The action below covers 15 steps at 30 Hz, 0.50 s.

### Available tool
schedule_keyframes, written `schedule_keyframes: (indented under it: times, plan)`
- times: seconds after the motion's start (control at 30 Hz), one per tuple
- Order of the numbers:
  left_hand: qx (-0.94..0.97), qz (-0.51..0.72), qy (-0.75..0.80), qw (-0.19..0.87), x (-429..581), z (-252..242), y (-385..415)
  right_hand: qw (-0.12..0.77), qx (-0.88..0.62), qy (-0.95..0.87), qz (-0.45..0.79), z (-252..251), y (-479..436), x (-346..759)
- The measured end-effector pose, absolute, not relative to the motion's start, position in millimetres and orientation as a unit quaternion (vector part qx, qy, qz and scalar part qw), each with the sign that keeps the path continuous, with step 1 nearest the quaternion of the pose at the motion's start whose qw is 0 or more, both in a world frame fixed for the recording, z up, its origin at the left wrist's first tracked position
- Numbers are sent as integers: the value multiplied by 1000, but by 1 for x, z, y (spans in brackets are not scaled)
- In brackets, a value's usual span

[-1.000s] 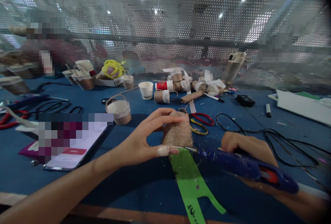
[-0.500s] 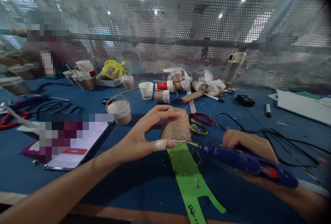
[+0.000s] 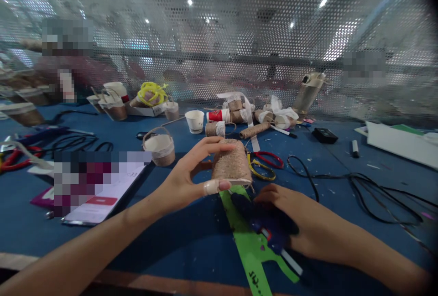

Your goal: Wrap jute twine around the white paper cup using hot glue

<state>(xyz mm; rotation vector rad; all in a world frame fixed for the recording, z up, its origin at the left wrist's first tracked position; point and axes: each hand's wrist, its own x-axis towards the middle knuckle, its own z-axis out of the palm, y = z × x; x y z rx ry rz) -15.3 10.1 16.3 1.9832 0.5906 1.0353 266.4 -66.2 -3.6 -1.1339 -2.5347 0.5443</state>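
Note:
My left hand grips a twine-wrapped cup between thumb and fingers, with tape round the thumb. The cup's pale rim faces me, above the top end of a green strip that lies on the blue table. My right hand is closed on a dark blue glue gun, partly covered by the fingers. Its front end is close below the cup's rim, and a white glue stick sticks out of its back. Whether the nozzle touches the cup cannot be made out.
Yellow-and-red scissors lie right of the cup, black cables farther right. A small bucket and a phone are on the left. Cups and twine rolls stand behind, before a perforated metal screen.
My right hand has moved left and toward the cup, turning the glue gun so its back end points down toward me. The cup has tilted slightly, showing more of its rim.

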Motion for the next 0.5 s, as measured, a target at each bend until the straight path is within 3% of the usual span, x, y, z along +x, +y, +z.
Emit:
schedule_keyframes:
  times: [0.17,0.4,0.5]
  plan:
    - [789,414,207,404,-15,12,12,181,-362,-897,180,4,-66,266]
    - [841,403,211,293,-10,11,6,384,-325,-864,-1,-7,-68,260]
    - [857,396,209,254,-6,13,0,424,-302,-853,-31,-8,-70,253]
